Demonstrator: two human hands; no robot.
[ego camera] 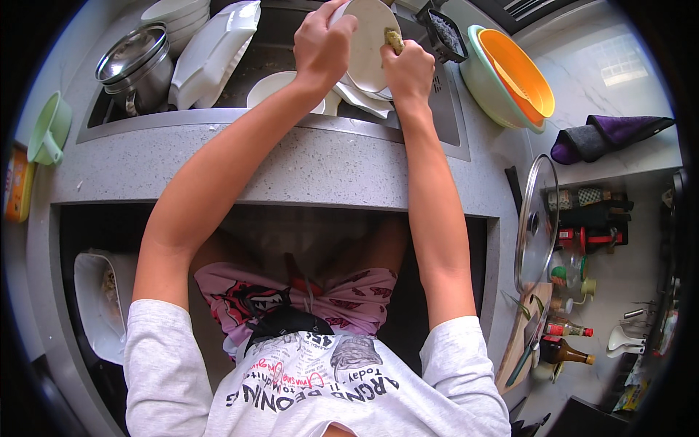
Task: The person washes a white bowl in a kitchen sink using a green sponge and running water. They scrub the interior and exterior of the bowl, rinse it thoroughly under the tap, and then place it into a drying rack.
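Observation:
Above the stainless steel sink (451, 117), my left hand (325, 49) grips the rim of a white bowl (368, 52), tilted so its inside shows. My right hand (410, 71) holds a worn yellow-green scrubbing sponge (393, 39) against the bowl's right side. Below both hands, a white dish (270, 90) lies in the sink, partly covered by my left forearm. More white dishes (363, 102) are beneath the held bowl. To the left, white angular plates (213, 54) lean beside a lidded steel pot (141, 79), with stacked white bowls (177, 22) behind it.
A black holder with a scouring pad (445, 33) hangs near the sink's right side. Nested green and orange basins (483, 82) stand beyond it. Along the right are a glass lid (535, 224), a cutting board (516, 355) and several bottles. A green ladle-like cup (50, 128) sits left.

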